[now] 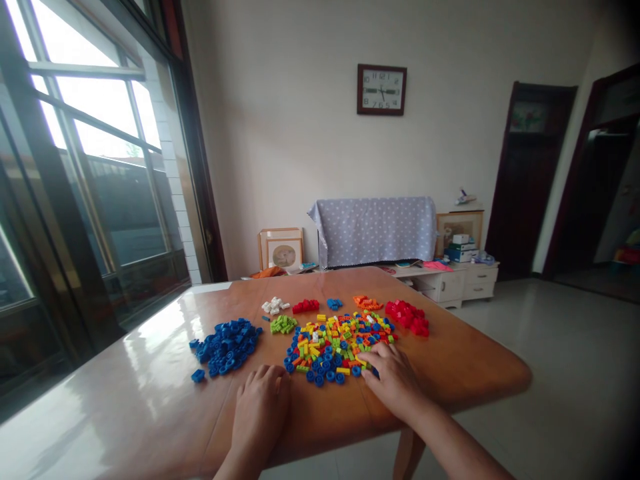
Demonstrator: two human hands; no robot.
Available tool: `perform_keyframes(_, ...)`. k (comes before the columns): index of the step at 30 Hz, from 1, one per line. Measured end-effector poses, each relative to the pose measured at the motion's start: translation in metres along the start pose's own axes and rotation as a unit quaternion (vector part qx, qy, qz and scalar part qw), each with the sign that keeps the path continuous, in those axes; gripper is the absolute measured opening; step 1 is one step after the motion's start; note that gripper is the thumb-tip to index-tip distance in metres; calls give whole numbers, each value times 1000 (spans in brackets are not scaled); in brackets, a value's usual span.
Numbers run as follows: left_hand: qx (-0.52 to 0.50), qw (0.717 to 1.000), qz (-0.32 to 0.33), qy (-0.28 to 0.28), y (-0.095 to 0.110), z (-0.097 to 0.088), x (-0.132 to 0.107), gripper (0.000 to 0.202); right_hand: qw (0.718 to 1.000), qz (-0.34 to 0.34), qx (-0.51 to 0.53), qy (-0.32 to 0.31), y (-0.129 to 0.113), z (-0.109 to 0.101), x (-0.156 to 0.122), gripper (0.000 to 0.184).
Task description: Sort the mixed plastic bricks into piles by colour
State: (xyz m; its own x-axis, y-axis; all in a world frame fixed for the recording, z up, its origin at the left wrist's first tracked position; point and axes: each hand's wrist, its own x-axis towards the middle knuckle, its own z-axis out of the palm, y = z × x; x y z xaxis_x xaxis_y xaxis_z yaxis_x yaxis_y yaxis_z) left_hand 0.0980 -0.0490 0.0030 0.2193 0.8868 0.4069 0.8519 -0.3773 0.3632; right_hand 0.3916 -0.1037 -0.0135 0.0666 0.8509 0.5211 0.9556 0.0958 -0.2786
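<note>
A pile of mixed toy building bricks [345, 337] in yellow, green, orange, white and blue lies on the brown table [320, 427]. My right hand [393, 379] reaches over its right front edge, thumb and fingers apart among the nearest pieces; no held piece shows. My left hand [261, 405] rests on the tabletop at the pile's left front corner. Its fingers are curled down, and whatever lies under them is hidden. Left of the mixed pile is a heap of blue pieces [230, 347], with one blue piece [198, 376] lying apart in front.
Sorted groups line the far side: white bricks [275, 306], green bricks [283, 325], dark red bricks [305, 306], small blue bricks [335, 304], orange bricks [367, 303] and red bricks [407, 317]. Beyond the table stands a low white cabinet [453, 283].
</note>
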Motion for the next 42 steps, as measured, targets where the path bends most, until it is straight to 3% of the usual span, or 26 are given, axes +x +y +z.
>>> perform_keyframes(6, -5, 1000, -4, 1, 1, 1, 0, 30, 1000, -18, -8, 7, -5, 2, 0, 32)
perform_keyframes(18, 4, 1000, 4, 9, 1, 0, -1, 29, 998, -56, -31, 10, -13, 0, -6, 17)
perform_keyframes(34, -6, 1000, 3, 10, 3, -2, -2, 30, 996, -91, -1, 12, -18, 0, -11, 14)
perform_keyframes(42, -9, 1000, -5, 7, 4, -2, -2, 30, 995, -100, 24, -2, -21, -4, -28, 17)
